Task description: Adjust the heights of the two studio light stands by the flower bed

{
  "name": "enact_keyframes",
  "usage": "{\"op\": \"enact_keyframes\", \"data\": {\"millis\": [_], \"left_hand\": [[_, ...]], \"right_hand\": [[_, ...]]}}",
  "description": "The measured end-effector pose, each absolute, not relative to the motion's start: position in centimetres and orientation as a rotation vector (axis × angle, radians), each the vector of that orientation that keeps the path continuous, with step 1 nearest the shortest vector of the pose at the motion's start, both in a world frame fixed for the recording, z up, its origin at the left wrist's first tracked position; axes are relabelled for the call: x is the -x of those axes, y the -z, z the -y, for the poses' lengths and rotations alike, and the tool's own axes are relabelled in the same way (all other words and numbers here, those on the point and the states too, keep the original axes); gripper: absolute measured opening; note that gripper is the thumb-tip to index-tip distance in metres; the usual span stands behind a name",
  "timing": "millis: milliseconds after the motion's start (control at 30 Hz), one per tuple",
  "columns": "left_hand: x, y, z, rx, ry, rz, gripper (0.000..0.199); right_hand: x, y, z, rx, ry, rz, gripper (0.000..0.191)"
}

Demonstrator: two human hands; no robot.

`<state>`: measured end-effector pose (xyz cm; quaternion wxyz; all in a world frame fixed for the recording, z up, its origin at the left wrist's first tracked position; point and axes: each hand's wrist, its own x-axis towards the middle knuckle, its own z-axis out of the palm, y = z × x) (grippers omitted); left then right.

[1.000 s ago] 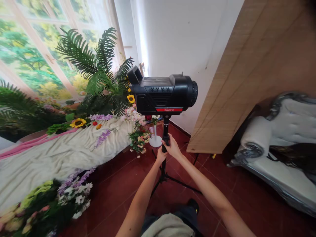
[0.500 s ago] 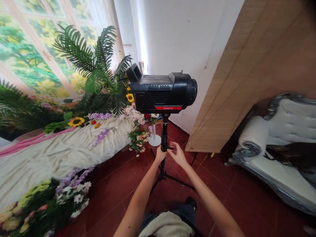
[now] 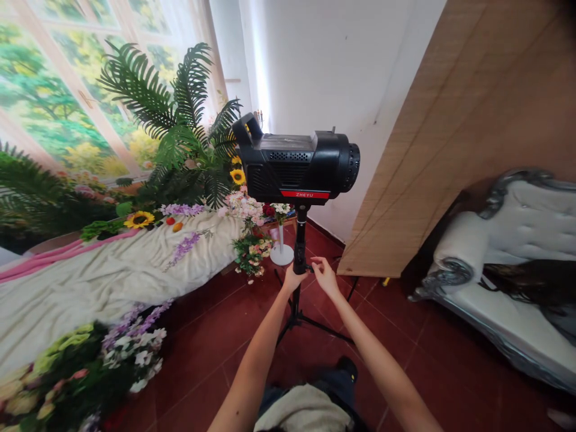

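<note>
A black studio light [image 3: 292, 168] with a red label sits on top of a black light stand [image 3: 294, 318], its round front pointing right. My left hand [image 3: 294, 279] is wrapped round the stand's pole just below a black collar [image 3: 300, 258]. On the right side of that collar is a small knob [image 3: 309, 267]. My right hand [image 3: 323, 275] is at this knob, thumb and index finger bent around its end. Whether the fingertips press on the knob is too small to tell.
Left is a cream-draped surface [image 3: 202, 252] with flowers and a palm [image 3: 175, 114]. Behind the stand is a white round base [image 3: 281, 254]. A tan hanging panel [image 3: 396, 198] and a white tufted sofa [image 3: 526, 222] stand right. The tripod legs spread over red tiles.
My right hand has turned a little and its fingers have drawn closer together at the knob. The light has swivelled very slightly. My left hand stays on the pole.
</note>
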<state>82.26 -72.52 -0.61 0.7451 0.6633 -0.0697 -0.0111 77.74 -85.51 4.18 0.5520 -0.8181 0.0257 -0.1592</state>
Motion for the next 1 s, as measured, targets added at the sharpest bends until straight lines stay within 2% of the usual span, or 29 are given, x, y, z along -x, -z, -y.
{"op": "enact_keyframes", "data": {"millis": [400,600,700,900,1000], "left_hand": [[-82.5,0.9,72.3,-1.463,0.034,0.138,0.037],[-82.2,0.4,72.5,-1.428,0.056,0.127,0.037],[-82.2,0.4,72.5,-1.442,0.044,0.127,0.035],[-82.3,0.8,72.5,-1.461,-0.013,0.152,0.035],[-82.4,0.9,72.4,-1.46,0.006,0.137,0.035]], "right_hand": [[-76.1,-3.9,85.9,2.064,0.388,0.009,0.041],[-76.6,-2.9,86.0,1.949,0.262,-0.096,0.045],[-77.3,-3.6,85.8,1.796,0.114,-0.21,0.042],[-78.5,-5.6,87.0,1.15,-0.621,-0.208,0.032],[-78.0,-6.2,86.9,1.292,-0.596,-0.203,0.031]]}}
